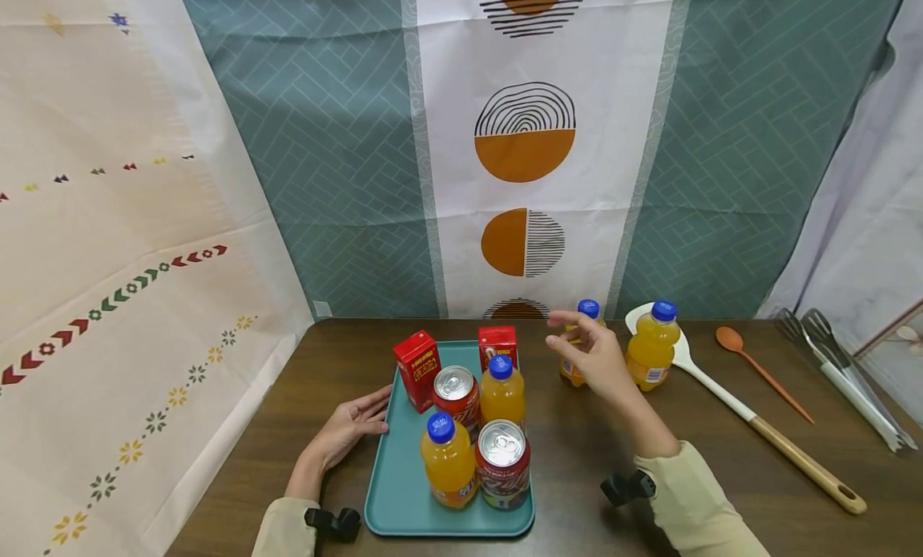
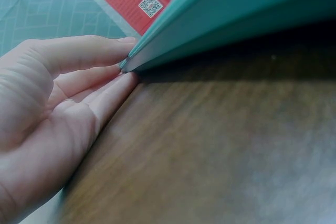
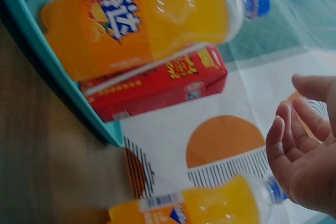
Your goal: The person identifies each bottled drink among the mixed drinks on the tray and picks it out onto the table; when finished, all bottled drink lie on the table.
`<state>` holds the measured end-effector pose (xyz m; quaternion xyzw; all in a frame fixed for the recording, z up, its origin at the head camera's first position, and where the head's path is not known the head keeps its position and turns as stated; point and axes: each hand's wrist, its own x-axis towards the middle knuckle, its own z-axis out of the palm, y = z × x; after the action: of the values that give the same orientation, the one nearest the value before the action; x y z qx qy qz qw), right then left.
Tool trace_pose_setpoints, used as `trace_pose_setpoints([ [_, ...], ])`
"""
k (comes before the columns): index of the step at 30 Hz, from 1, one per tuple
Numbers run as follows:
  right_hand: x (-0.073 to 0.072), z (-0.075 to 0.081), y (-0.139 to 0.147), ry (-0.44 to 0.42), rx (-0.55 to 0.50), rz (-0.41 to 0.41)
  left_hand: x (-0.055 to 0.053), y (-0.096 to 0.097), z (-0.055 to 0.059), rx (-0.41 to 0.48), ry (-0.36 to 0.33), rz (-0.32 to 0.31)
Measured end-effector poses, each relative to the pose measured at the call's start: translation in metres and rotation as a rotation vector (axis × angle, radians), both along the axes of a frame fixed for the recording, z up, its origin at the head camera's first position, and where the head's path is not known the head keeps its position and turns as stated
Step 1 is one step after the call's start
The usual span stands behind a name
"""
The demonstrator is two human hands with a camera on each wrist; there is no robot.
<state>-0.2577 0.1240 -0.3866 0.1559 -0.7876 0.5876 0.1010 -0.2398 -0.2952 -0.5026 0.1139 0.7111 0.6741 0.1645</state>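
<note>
My left hand (image 1: 348, 430) rests on the table with fairly straight fingers, its fingertips and thumb touching the left rim of a teal tray (image 1: 392, 493). Above the table to the right of the tray, my right hand (image 1: 594, 357) hovers with loosely bent fingers and holds nothing. Nearest to it stands an orange soda bottle (image 1: 571, 373), partly hidden behind the hand. Another orange soda bottle (image 1: 649, 353) is just right of it. On the tray are two orange soda bottles (image 1: 450, 465) (image 1: 502, 397), two soda cans (image 1: 502, 469) (image 1: 456, 393) and two red drink cartons (image 1: 418, 373) (image 1: 497, 345).
To the right lie a white spatula with a wooden handle (image 1: 793, 453), an orange spoon (image 1: 764, 373) and metal-and-white tongs (image 1: 858, 397). A patterned cloth (image 1: 360, 180) hangs behind the brown table (image 1: 288, 405).
</note>
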Motion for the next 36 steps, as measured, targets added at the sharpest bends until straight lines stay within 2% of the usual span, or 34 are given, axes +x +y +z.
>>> trace_pose_setpoints([
  [10, 0.007, -0.012, -0.021, -0.021, 0.051, 0.15, 0.0, -0.001, 0.0, 0.004, 0.013, -0.007],
  [21, 0.012, -0.012, -0.031, 0.018, 0.045, 0.286, 0.001, -0.001, 0.001, -0.01, 0.013, -0.002],
  [27, 0.014, -0.007, -0.035, 0.01, 0.069, 0.332, 0.0, -0.001, 0.0, 0.003, 0.014, -0.005],
  [36, 0.016, 0.004, -0.041, -0.007, 0.15, 0.341, 0.001, -0.001, 0.0, 0.0, 0.019, -0.007],
])
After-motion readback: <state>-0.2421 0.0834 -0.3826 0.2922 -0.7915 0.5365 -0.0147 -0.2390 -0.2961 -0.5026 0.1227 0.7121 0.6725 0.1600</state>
